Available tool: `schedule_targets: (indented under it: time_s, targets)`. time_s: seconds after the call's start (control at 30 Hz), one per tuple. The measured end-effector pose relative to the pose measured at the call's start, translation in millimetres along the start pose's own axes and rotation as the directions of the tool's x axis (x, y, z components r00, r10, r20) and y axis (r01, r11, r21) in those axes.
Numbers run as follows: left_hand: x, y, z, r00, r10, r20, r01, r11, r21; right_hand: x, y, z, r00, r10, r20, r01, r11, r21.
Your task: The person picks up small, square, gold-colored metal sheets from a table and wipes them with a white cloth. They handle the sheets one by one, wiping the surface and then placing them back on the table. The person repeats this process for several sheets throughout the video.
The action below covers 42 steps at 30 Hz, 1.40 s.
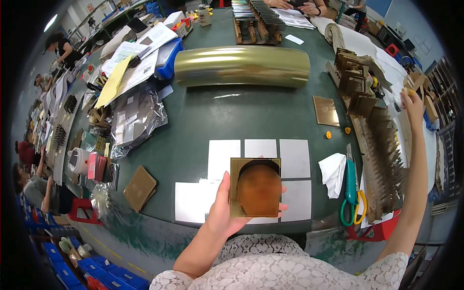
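My left hand (223,205) is closed round the edges of a square, amber-tinted mirror plate (259,187), which it holds up over the near edge of the table. Beneath and around the plate, white rectangular sheets (296,200) lie in two rows. Far to the right, my right hand (412,104) reaches out past a long rack of upright plates (374,150). Its fingers are pinched together, with something yellow at the fingertips that is too small to name. Another amber plate (326,111) lies flat at the right of the table, and a small stack of plates (140,188) lies at the left.
A large gold film roll (241,66) spans the back of the green table (232,113). Green-handled scissors (349,188), yellow-handled scissors (360,205) and a white cloth (332,174) lie at right. Papers (140,63) and plastic-bagged sheets (137,118) crowd the left. Co-workers sit around.
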<state>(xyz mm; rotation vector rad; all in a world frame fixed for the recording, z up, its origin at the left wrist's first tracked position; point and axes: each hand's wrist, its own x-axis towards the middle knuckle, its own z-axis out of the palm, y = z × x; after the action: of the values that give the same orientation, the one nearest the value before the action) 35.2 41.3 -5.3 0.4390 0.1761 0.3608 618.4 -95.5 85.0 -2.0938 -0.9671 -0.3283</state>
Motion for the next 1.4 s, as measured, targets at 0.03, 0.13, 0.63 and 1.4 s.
schedule_targets:
  time_s: [0.03, 0.13, 0.63, 1.4]
  targets:
    - [-3, -1, 2, 1.000, 0.005, -0.004, -0.005, 1.000, 0.013, -22, -49, 10, 0.999, -0.023, 0.033, 0.020, 0.995, 0.100]
    - [-8, -4, 3, 1.000, -0.007, -0.008, 0.007, 0.999, 0.033, -114, -177, 23, 0.977, -0.054, 0.206, -0.008, 0.958, 0.287]
    - [-36, -13, 15, 0.997, -0.018, -0.068, 0.026, 0.994, 0.110, -292, -317, 70, 0.732, -0.653, 0.193, 0.475, 0.692, 0.543]
    - [-26, -21, 16, 0.992, -0.040, -0.119, 0.057, 0.987, 0.148, -296, -279, 49, 0.820, -0.525, 0.225, 0.423, 0.823, 0.379]
